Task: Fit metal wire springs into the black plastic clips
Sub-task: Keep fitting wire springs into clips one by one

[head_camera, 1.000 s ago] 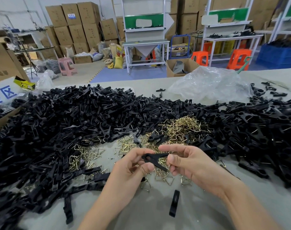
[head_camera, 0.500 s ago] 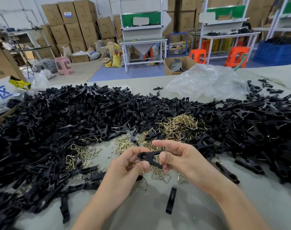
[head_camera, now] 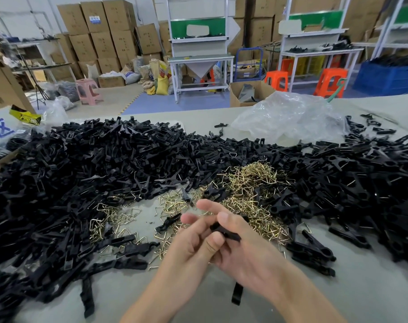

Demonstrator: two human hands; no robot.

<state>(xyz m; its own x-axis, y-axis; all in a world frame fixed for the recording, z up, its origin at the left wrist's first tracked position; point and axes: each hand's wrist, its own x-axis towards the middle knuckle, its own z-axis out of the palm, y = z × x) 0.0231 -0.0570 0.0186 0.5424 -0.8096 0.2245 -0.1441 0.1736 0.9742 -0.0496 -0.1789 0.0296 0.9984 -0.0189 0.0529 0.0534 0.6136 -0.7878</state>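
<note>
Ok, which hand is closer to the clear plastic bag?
Right. The right hand is in front of the plastic bag, a bit left of it; the left hand lies further left. Both hold one black clip.

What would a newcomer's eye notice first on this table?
A huge heap of black clips covers the table from left to right. A golden pile of wire springs lies in its middle. In front, the left hand and right hand hold one clip.

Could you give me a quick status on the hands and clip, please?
Status: left hand and right hand both pinching one black clip. No spring visible in it. Spring pile directly behind, nothing blocking.
</note>
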